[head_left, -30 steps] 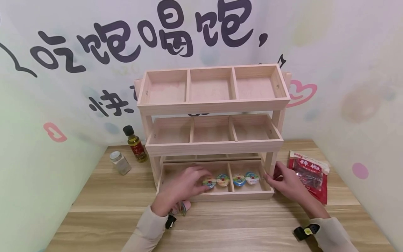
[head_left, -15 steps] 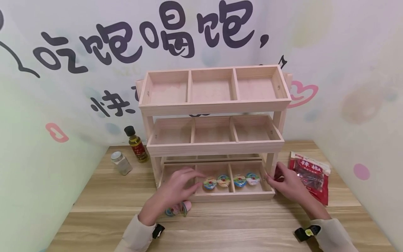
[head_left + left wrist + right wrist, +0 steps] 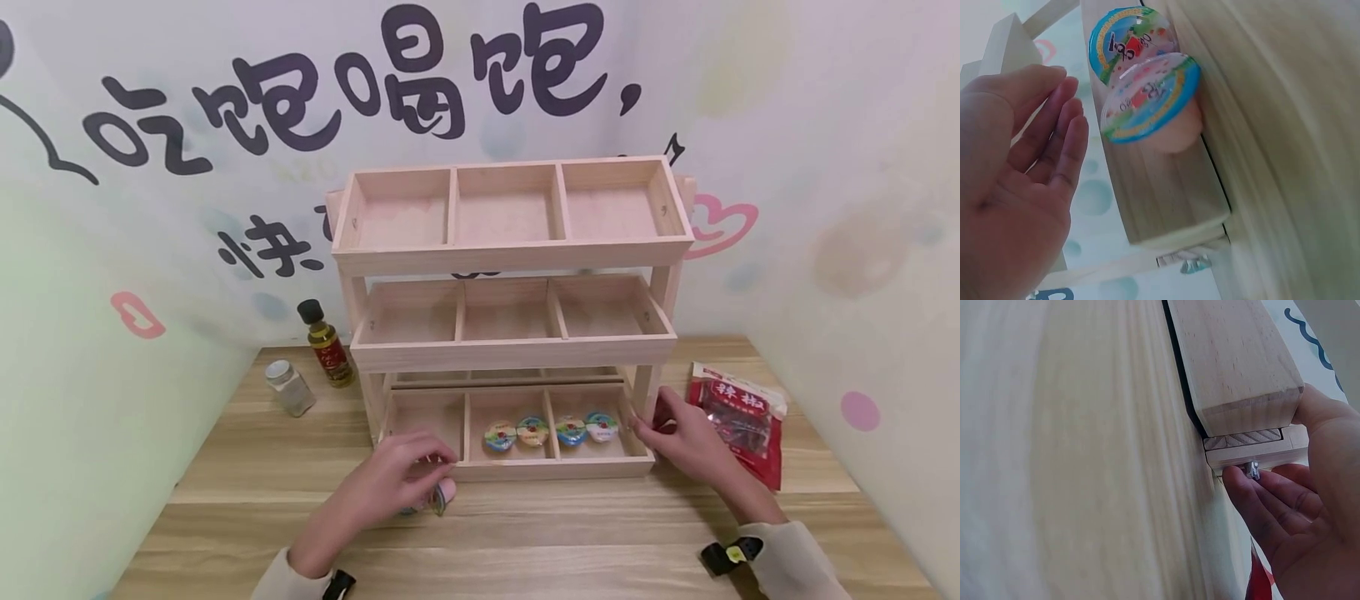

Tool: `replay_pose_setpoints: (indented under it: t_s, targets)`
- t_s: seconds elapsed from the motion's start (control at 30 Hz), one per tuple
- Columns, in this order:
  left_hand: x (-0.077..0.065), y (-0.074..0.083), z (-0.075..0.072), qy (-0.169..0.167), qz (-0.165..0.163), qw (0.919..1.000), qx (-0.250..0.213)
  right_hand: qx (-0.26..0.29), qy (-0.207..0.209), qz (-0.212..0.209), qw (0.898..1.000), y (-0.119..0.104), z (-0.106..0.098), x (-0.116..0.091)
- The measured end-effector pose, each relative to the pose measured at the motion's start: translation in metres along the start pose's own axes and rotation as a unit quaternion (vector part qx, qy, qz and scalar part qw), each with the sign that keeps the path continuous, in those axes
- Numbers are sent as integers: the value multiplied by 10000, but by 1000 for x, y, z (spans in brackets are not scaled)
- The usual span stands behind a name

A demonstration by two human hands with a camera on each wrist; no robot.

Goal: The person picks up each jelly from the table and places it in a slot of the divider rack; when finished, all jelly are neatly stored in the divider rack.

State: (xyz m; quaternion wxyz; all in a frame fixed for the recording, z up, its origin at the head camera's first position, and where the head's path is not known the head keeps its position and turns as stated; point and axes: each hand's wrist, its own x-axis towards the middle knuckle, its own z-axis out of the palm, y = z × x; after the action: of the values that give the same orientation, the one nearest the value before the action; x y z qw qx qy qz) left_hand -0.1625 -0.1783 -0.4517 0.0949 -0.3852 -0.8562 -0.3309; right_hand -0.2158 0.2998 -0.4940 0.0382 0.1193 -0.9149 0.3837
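Cups [image 3: 1155, 103] are seen on the worktop [image 3: 570, 537] before the wooden rack [image 3: 513, 258], near the loosely bent, empty left hand [image 3: 393, 482]; the rack's lower right corner is gripped by the right hand [image 3: 688, 437].

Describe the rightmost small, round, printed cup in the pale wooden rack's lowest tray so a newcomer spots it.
Find the three-tiered pale wooden rack, then its lowest tray. In its right compartment sits a small round cup with a printed lid, farthest right. It shows more white than the bluer cup just left of it.
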Motion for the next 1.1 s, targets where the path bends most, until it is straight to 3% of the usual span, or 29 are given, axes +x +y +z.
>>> replay_pose_setpoints:
  t_s: [0.17,0.5,0.83,1.1]
  targets:
    - [-11,3,-3,-269,-290,9991,139,4,11,-46,10000,0,0,-1]
    - [-20,13,-5,-540,-271,9967,541,51,19,-79,10000,-3,-3,-2]
    - [-18,17,1,-894,50,9959,85,40,23,-113,9999,0,0,-1]
    - [-21,18,10,-981,193,9942,387,24,-8,-20,10000,-1,-1,0]
